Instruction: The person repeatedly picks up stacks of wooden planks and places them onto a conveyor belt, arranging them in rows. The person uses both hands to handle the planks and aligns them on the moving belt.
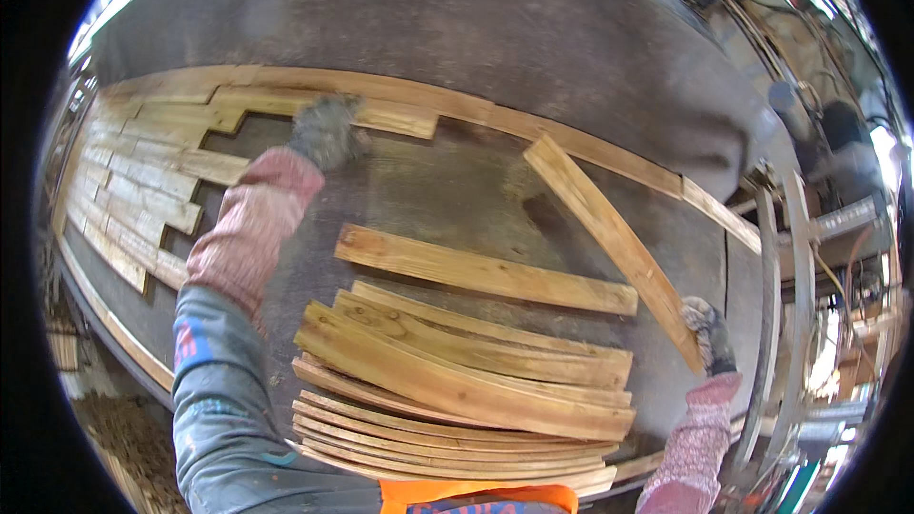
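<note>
My right hand [709, 335], in a grey work glove, is closed round the near end of a wooden plank [619, 252]. The plank slants away to the far left, its far end close to the back row of boards. My left hand [327, 131], also gloved, rests at a short board [400, 118] in the second row; its fingers are smeared and their pose is unclear. Fitted boards [143, 167] cover the left part of the dark table, with staggered ends and gaps. A single loose plank [486, 269] lies across the middle, in front of a stack of planks [466, 371].
The dark tabletop [428, 19] stretches beyond the long back strip of boards [581, 146]. A wooden edge strip [114, 319] borders the left side. Upright metal bars [795, 276] and cluttered equipment stand past the table's right end. The stack sits close against my body.
</note>
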`<state>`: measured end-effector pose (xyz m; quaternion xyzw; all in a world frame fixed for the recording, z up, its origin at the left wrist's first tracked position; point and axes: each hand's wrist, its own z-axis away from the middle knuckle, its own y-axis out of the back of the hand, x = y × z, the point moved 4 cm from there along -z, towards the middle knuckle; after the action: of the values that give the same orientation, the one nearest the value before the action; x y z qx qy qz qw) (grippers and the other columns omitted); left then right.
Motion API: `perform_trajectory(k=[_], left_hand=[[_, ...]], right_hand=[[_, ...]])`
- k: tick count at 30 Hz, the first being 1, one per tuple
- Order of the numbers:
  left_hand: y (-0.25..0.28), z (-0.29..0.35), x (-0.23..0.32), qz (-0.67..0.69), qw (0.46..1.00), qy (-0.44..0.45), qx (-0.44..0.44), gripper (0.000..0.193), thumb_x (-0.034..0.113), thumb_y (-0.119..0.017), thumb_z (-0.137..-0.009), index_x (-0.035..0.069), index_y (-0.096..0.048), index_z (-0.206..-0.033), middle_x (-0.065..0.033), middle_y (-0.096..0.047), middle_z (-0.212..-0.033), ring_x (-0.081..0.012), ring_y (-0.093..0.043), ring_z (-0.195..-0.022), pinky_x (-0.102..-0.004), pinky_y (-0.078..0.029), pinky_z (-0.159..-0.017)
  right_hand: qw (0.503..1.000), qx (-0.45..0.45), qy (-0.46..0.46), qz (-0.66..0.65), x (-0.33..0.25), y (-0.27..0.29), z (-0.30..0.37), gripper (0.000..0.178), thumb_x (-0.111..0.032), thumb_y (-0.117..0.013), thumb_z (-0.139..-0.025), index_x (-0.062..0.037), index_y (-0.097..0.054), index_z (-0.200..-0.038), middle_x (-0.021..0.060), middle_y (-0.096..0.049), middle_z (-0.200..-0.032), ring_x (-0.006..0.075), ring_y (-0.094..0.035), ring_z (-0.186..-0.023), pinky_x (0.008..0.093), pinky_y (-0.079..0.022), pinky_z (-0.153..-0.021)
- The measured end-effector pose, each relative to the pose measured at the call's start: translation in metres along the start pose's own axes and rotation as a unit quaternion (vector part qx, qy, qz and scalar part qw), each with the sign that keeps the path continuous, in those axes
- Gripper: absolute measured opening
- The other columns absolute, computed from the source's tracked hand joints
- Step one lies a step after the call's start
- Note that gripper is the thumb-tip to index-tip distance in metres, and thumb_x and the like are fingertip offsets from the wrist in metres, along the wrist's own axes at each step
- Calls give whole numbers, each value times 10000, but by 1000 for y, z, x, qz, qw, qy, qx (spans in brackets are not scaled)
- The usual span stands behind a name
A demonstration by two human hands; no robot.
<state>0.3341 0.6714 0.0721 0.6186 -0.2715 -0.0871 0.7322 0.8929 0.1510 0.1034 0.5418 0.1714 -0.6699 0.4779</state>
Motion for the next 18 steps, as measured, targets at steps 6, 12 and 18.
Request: perform_trajectory(k=[6,12,18], left_hand=[[-60,115,184,-117,890,-430,-100,892,572,-820,-777,156,-506,-1500,-143,-622,-1312,-365,-582,-1247,-534,-476,-1030],[-66,107,214,-174,896,-337,-231,895,450,-897,-726,182,-532,-1497,-120,-626,-1342,-346,-562,-1308,-499,-468,-1078],[-44,124,195,-187,923,-285,-179,903,437,-909,-703,216,-528,-1491,-95,-640,-1295,-356,-566,-1276,-544,-467,-1030]], right_hand=[[990,-13,-57,-126,3,-26,74,568,-427,-666,-1010,-72,-552,-1439,68,-699,-1024,207,-701,-901,335,-590,-811],[927,-36,192,-319,-84,-74,52,405,-237,-648,-996,-48,-573,-1346,80,-704,-1074,232,-698,-979,359,-596,-866],[900,69,145,-405,-74,-94,-31,357,-224,-704,-959,-137,-598,-1288,82,-711,-1140,223,-710,-931,354,-616,-755]])
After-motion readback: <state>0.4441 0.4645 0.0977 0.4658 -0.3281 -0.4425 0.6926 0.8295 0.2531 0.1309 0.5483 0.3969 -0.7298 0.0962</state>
